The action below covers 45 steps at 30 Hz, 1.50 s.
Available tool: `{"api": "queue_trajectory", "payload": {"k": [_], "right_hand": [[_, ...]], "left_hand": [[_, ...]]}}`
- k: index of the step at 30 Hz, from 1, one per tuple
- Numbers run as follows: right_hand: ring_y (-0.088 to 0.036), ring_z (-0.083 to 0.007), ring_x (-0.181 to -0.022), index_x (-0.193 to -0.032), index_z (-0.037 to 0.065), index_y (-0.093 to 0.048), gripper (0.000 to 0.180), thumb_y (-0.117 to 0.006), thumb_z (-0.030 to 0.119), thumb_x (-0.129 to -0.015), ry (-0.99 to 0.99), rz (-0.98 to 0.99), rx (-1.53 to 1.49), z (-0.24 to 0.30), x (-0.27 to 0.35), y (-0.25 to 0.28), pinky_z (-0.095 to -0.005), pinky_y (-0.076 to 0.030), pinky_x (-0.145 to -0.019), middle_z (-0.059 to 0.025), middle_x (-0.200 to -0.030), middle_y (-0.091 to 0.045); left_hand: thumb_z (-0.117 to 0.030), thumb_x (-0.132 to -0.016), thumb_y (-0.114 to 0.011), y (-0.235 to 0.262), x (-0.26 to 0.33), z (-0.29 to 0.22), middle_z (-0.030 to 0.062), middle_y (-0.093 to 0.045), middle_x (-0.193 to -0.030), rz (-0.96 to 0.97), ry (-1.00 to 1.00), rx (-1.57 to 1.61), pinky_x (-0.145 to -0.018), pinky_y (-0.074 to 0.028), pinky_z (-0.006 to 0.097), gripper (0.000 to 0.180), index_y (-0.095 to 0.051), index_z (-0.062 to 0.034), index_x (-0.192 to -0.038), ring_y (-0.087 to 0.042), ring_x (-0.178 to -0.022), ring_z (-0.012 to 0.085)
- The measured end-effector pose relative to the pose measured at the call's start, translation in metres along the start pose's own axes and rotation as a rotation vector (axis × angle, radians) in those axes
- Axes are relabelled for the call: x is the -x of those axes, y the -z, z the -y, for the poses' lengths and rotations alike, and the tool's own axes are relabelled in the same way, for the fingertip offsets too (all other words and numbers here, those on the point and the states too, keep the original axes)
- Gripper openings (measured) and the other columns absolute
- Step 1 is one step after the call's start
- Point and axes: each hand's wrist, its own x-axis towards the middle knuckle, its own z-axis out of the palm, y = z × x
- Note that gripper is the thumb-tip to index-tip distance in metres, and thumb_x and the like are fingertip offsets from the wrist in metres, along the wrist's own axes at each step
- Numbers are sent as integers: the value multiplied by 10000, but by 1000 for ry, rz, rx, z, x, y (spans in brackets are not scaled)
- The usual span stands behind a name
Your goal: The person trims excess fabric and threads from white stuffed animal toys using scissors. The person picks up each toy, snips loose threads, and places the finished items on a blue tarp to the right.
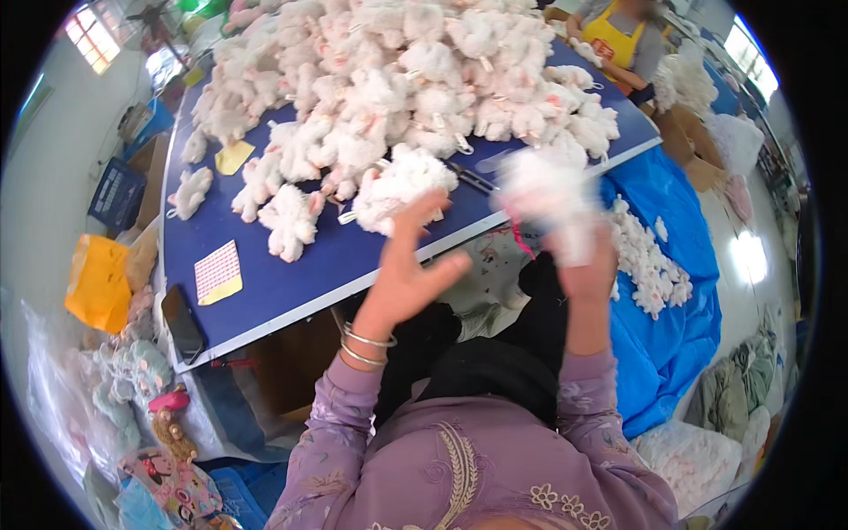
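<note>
My left hand (411, 274) has its fingers apart over the table's front edge, just below a white plush toy (402, 183). Its fingertips overlap that toy in the picture, and I cannot tell if they touch it. Out to the right, my right hand (583, 261) grips another white plush toy (548, 190), smeared by motion, above the table edge. A dark slim tool (474, 179) lies on the blue table (265, 296) between the two toys. Beyond them, a big heap of white and pink plush toys (380, 71) covers the far part of the table.
A sheet of small stickers (218, 272) and a phone-like dark object (183, 322) lie on the left. Blue sheeting (680, 344) at the right holds several small white plush toys (649, 256). A person in a yellow apron (616, 44) is at the far right.
</note>
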Motion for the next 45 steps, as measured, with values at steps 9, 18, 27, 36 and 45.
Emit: {"api": "queue_trajectory", "payload": {"k": [9,18,27,36,45], "right_hand": [[-574,-127,-653,-1041,-3,-587,216,-500,177,-959,-103,75,95,-3,2,3,-246,-456,-584,-78,-854,-649],[-551,-67,-751,-1070,-5,-559,227,-631,121,-895,-184,320,389,-16,-11,-45,-221,-465,-666,-26,-902,-610],[-602,-128,-792,-1224,-22,-499,479,-653,270,-877,-231,371,636,-43,-36,-57,-249,-475,-662,-101,-1034,-649],[-499,-19,-659,-1099,11,-578,258,-650,147,-892,-160,360,290,-14,-27,-84,-188,-400,-545,20,-845,-588],[-509,-23,-656,-1021,2,-593,171,-643,98,-888,-57,247,291,-9,-25,-79,-187,-421,-577,22,-785,-581]], "left_hand": [[-177,-782,-676,56,-20,74,127,-629,-1049,-259,156,-658,-870,-447,377,387,-576,-11,-1117,-565,-957,295],[-144,-905,-569,44,-22,45,35,-613,-834,-570,296,288,-519,-424,218,224,-598,1,-1075,-530,-623,77],[-235,-940,-461,41,-18,27,68,-605,-863,-358,256,789,-469,-347,240,283,-514,-30,-1127,-538,-642,123],[-20,-854,-567,19,-26,-5,44,-592,-1064,-304,91,251,-736,-477,227,359,-526,1,-1210,-569,-884,88],[-102,-915,-576,-2,-32,5,88,-644,-1058,-357,258,869,-719,-507,268,290,-536,20,-1175,-630,-862,130]]}}
